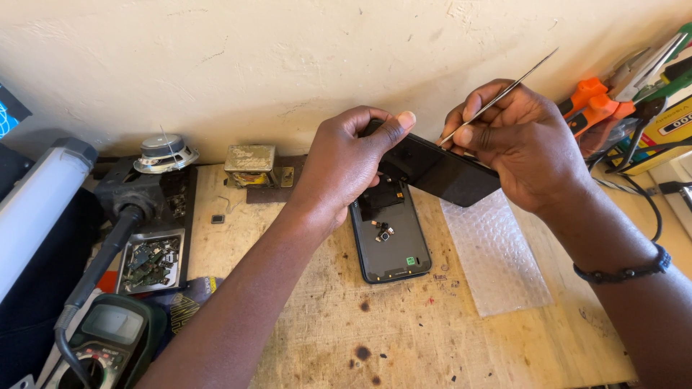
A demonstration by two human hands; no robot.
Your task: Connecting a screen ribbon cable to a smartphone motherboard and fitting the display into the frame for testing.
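My left hand [346,162] holds the black phone panel [440,171] raised above the desk [317,338], thumb on its upper edge and fingers wrapped behind it; the grip is clamped on the panel. My right hand [515,144] supports the panel's right end and, in the same grip, pinches thin metal tweezers [497,97] between thumb and forefinger. The tweezers' tip meets the panel's top edge; the other end points up and right toward the wall [252,57].

Directly below the panel, the opened phone body [393,245] lies flat on the desk, inner side up. It acts as a shallow shell: inside it rest 1 dark flat part near the top, a few small loose components at mid-height and 1 small green square label near the bottom right corner.

At the left, a small rectangular metal tray [151,261] holds a heap of green circuit-board scraps and tiny parts. Beside it, a dark flexible hose [101,263] runs downward to a multimeter [108,338] with a grey screen at the lower left.

A sheet of clear bubble wrap [494,256] lies flat just right of the phone body. Against the wall stand a small round speaker [164,153] and a boxy metal transformer [249,166]. At the far right, orange-handled pliers [595,104] rest near a yellow box [667,130] with black cables. A white tube light [36,209] lies at the left edge.
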